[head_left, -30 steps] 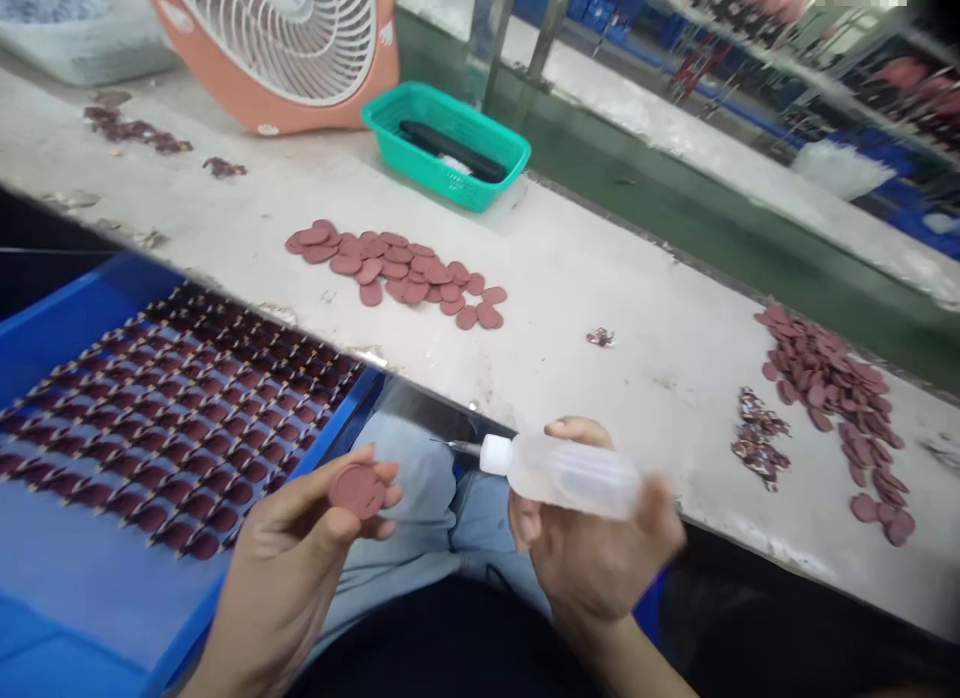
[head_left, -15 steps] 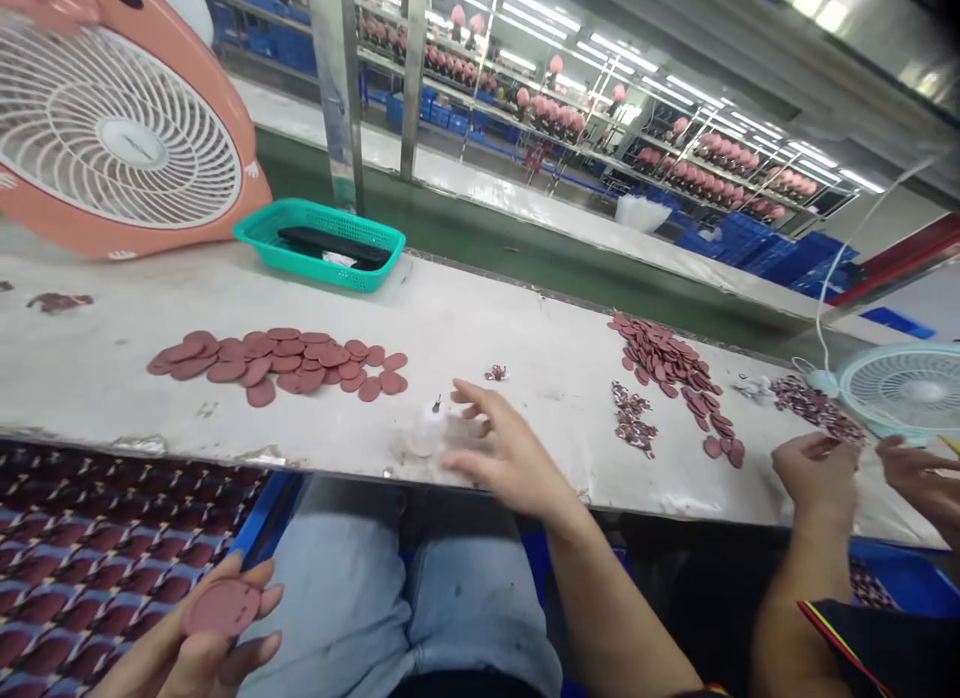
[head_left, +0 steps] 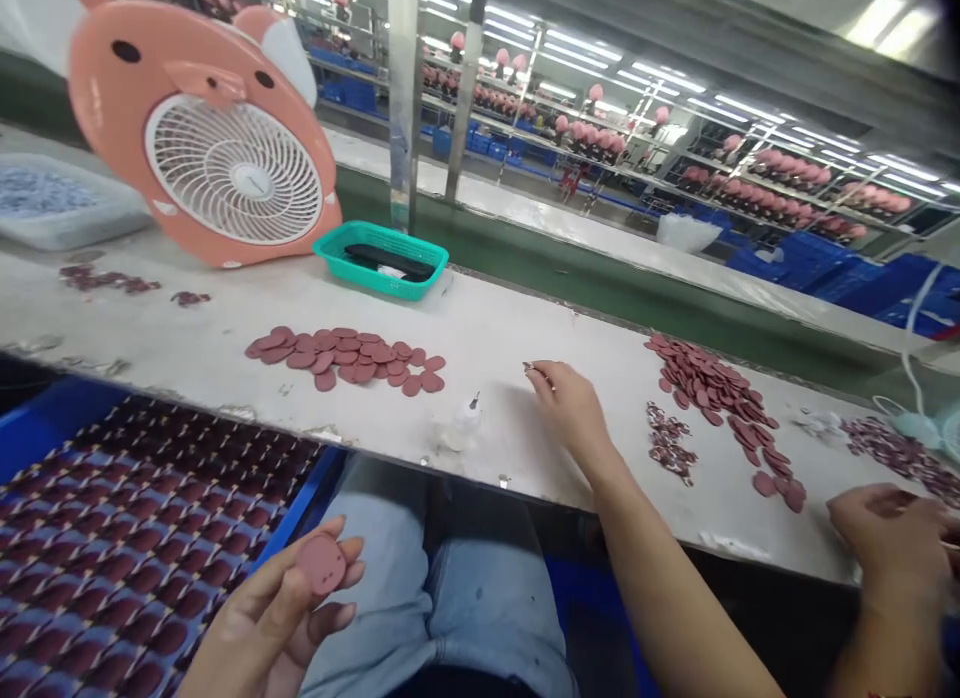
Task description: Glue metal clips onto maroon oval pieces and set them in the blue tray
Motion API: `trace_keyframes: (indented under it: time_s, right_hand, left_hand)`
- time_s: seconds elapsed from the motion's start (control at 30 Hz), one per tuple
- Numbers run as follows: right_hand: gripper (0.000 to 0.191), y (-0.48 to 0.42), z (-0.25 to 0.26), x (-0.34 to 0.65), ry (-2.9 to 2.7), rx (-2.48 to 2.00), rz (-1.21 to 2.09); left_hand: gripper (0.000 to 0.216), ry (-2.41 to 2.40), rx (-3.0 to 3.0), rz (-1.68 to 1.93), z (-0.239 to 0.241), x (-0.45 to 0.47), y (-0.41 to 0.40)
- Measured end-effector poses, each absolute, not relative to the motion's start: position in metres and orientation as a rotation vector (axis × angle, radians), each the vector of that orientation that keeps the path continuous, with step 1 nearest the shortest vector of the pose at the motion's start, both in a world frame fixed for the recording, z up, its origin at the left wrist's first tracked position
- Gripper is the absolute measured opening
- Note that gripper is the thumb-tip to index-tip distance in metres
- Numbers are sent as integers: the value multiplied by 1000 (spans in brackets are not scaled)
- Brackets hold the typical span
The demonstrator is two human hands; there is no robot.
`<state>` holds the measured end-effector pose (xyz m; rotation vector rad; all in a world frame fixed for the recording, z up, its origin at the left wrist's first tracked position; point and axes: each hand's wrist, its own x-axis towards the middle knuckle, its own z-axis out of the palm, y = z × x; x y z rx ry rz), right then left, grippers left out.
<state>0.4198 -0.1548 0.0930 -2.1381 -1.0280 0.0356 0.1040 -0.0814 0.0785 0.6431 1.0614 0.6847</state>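
In my left hand (head_left: 281, 613), raised over my lap, a flat dusty-pink oval disc (head_left: 321, 565) with small holes is pinched between thumb and fingers. My right hand (head_left: 568, 406) is down at the table, its thumb and fingertips closed on a small dark shiny piece (head_left: 528, 366); my fingers cover most of that spot. Left of my right hand stands a small whitish bottle (head_left: 456, 430) with a thin dark tip. Beyond it, a spread of similar pink discs (head_left: 352, 355) lies on the white table (head_left: 495, 318).
A pig-shaped fan (head_left: 244, 178) and a green basket (head_left: 381, 261) stand at the back left. Disc-filled blue crate (head_left: 142, 548) sits lower left. To the right are more discs (head_left: 705, 378), small shiny pieces (head_left: 670, 443) and a co-worker's hand (head_left: 889, 528).
The view has swung left. My right hand has gone from open fingers beside the bottle to a pinch at the small shiny pieces. My left hand still holds the disc, now higher.
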Motion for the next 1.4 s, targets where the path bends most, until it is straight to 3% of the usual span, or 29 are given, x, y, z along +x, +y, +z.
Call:
trace_keyframes:
  time_s: [0.13,0.3,0.37,0.5,0.63,0.73,1.4]
  right_hand:
    - [36,-175,104,369,-988,-1911,223]
    - [12,-184,116,298,-841,-1338,926]
    - [12,-182,117,282,-866,-1290,1034]
    - [22,-176,116,272,-1141,-1373,885]
    - [19,-172,115,271,-1318,-1389,747]
    - [17,-170,117,271,-1351,-1425,736]
    - [15,-167,125,274,-1604,-1453,690]
  left_hand:
    - [50,1051,575,574,90,102,-88]
    - [51,1004,529,436,105,106,-91]
    - [48,982,521,378,105,107,-91]
    - [40,859,546,329,95,103,-89]
    - [37,727,595,282,79,98,-84]
    - [29,689,596,267,74,98,-82]
    - [32,699,552,244,74,96,-81]
